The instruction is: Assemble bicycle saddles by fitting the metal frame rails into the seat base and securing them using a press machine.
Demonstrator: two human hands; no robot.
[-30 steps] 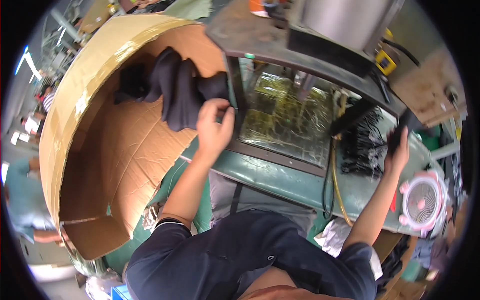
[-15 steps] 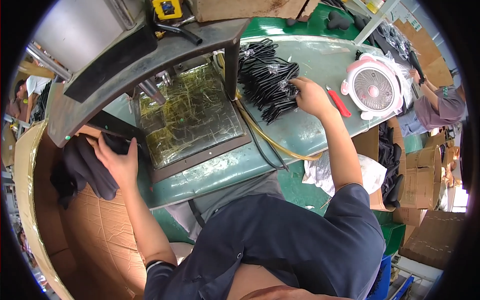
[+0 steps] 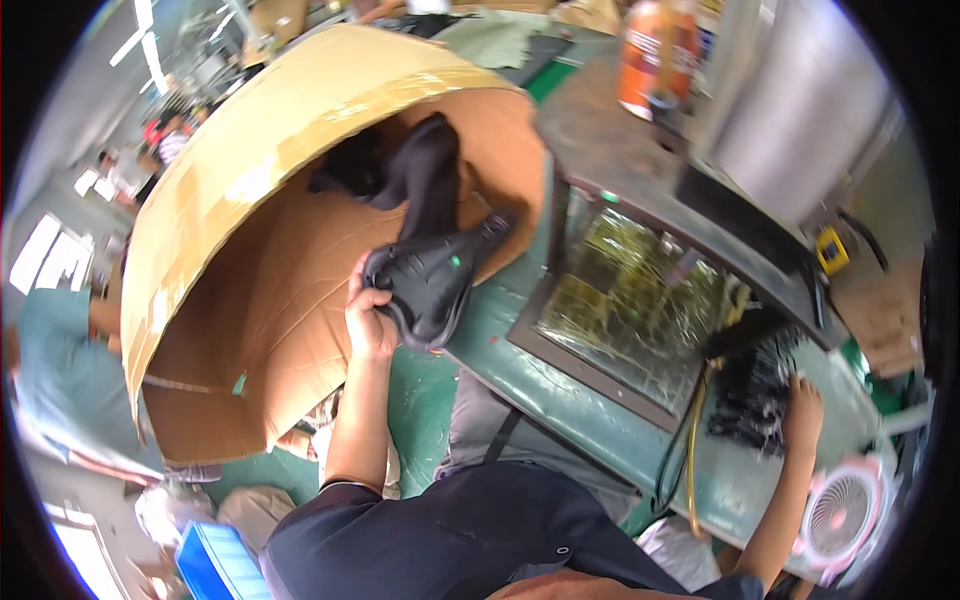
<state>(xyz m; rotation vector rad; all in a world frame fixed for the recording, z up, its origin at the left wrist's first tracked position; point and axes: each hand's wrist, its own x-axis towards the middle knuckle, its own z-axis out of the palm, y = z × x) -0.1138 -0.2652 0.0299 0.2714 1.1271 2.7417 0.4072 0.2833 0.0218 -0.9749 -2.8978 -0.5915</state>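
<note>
My left hand (image 3: 368,318) grips the wide end of a black, moulded bicycle saddle cover (image 3: 425,285), thumb on top, at the mouth of a big cardboard box. The cover's narrow end points away to the right, and a small green spot shows on it. Behind it, more black soft covers (image 3: 425,170) lie inside the box. On the green table at the right, my right hand (image 3: 803,415) has its fingers closed at the edge of a pile of black cords (image 3: 745,400). Blur hides exactly how many cords it pinches.
The cardboard box (image 3: 290,130) stands at the left, open toward me. A press with a steel cylinder (image 3: 800,100) rises over a film-covered plate (image 3: 640,310). A yellow hose (image 3: 695,450) hangs across the table edge near a pink fan (image 3: 838,510). Another person (image 3: 70,350) is at the far left.
The view has swung left toward the box. My left hand, earlier beside the dark covers in the box, now holds one saddle cover up. My right hand has stayed at the black cords.
</note>
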